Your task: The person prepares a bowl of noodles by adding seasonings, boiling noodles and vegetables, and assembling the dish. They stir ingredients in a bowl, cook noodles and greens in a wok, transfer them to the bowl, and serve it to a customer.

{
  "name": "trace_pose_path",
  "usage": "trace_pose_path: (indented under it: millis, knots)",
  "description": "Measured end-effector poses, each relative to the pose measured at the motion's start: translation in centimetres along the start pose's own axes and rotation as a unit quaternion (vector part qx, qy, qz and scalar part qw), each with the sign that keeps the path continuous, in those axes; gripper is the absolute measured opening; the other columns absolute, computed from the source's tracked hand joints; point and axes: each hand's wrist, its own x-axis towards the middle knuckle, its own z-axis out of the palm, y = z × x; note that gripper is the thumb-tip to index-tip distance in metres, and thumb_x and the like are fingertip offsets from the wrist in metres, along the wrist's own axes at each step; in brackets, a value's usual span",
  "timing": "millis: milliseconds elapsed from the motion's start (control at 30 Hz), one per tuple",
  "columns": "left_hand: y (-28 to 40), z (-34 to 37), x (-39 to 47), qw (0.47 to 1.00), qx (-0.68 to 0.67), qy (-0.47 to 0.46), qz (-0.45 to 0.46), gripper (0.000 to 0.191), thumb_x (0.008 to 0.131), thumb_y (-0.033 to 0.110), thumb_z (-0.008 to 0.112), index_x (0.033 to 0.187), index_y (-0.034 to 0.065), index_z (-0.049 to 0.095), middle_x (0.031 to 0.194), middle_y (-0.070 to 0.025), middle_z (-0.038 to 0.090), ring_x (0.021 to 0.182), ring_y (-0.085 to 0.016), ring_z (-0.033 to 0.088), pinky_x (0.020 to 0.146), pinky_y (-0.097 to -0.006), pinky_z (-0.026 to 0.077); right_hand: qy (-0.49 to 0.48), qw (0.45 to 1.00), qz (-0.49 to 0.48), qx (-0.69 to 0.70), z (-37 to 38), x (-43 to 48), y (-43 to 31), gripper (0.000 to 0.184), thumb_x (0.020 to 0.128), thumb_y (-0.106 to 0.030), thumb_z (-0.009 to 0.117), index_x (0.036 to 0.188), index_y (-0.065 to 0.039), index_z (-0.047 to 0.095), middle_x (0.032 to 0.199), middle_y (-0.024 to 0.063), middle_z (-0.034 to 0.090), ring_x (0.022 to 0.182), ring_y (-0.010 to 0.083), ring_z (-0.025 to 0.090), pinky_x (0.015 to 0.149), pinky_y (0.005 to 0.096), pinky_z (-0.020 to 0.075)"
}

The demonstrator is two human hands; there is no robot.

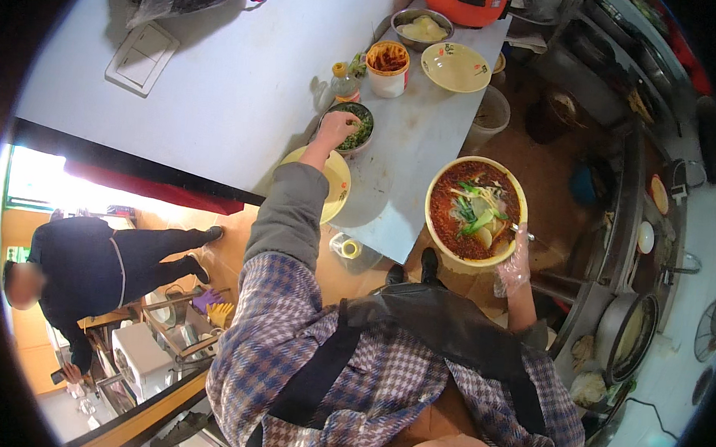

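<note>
My right hand [516,260], in a clear plastic glove, grips the right rim of a large cream bowl [470,263]. Inside is a dark red, oily broth [443,229] topped with green leafy vegetables [479,220] and pale slices. A metal utensil handle [524,233] sticks out beside my thumb. My bare left hand [336,128] reaches into a dark-rimmed bowl [366,146] of chopped green herbs [357,135]. Its fingers are curled at the herbs, and whether they pinch any is unclear. Under my left forearm, a cream plate [339,184] is partly hidden.
The narrow table [389,183] also bears a small bottle [345,84], a sauce tub [388,82], an empty cream dish [455,70], a metal bowl [420,42] and a red appliance [466,8]. A person [78,261] stands beyond the partition, left. Counter shelving [618,215] lines the right.
</note>
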Motion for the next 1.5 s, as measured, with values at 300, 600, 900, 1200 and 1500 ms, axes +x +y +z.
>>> trace_pose_path:
  millis: [300,600,900,1200,1500]
  knots:
    - [19.6,-4.5,-7.0,0.948,-0.310,0.047,0.061,0.021,0.082,0.005,0.069,0.103,0.0021,0.071,0.089,-0.0025,0.070,0.077,-0.009,0.063,0.073,-0.0234,0.050,-0.105,0.990,0.092,0.029,1.8,5.8,-2.1,0.057,0.096,-0.041,0.054,0.135,-0.002,0.042,0.133,0.0161,0.051,0.119,0.0274,0.054,0.100,0.0423,0.0489]
    - [24.7,0.9,-6.9,0.977,-0.039,0.071,0.197,0.020,0.078,0.015,0.070,0.098,0.0102,0.071,0.093,-0.0092,0.067,0.093,-0.027,0.063,0.081,-0.0355,0.050,-0.172,0.978,0.115,-0.006,3.9,10.6,-2.7,0.058,0.097,-0.044,0.050,0.138,-0.006,0.039,0.137,0.0120,0.048,0.123,0.0238,0.050,0.103,0.0397,0.0450]
    - [24.3,2.2,-7.2,0.958,0.012,0.118,0.263,0.013,0.083,0.010,0.064,0.095,0.0076,0.069,0.096,-0.0069,0.065,0.096,-0.027,0.057,0.081,-0.0361,0.048,-0.182,0.973,0.141,0.005,3.2,12.7,-2.4,0.058,0.096,-0.044,0.052,0.136,-0.005,0.042,0.135,0.0106,0.051,0.118,0.0229,0.054,0.101,0.0389,0.0473]
    - [24.4,2.1,-7.5,0.980,-0.041,0.101,0.164,0.021,0.077,0.006,0.070,0.098,0.0082,0.068,0.099,-0.0032,0.066,0.103,-0.025,0.057,0.086,-0.0345,0.049,-0.160,0.972,0.169,0.016,2.9,13.7,-2.0,0.055,0.096,-0.042,0.052,0.135,-0.004,0.043,0.133,0.0106,0.053,0.118,0.0221,0.055,0.101,0.0382,0.0464]
    - [24.5,3.9,-10.7,0.967,-0.017,0.234,0.095,0.020,0.075,0.002,0.069,0.093,0.0078,0.066,0.089,-0.0048,0.065,0.094,-0.026,0.057,0.082,-0.0356,0.049,-0.190,0.964,0.186,-0.018,3.7,13.8,-2.8,0.053,0.097,-0.040,0.053,0.133,-0.002,0.046,0.131,0.0108,0.055,0.116,0.0219,0.056,0.101,0.0380,0.0469]
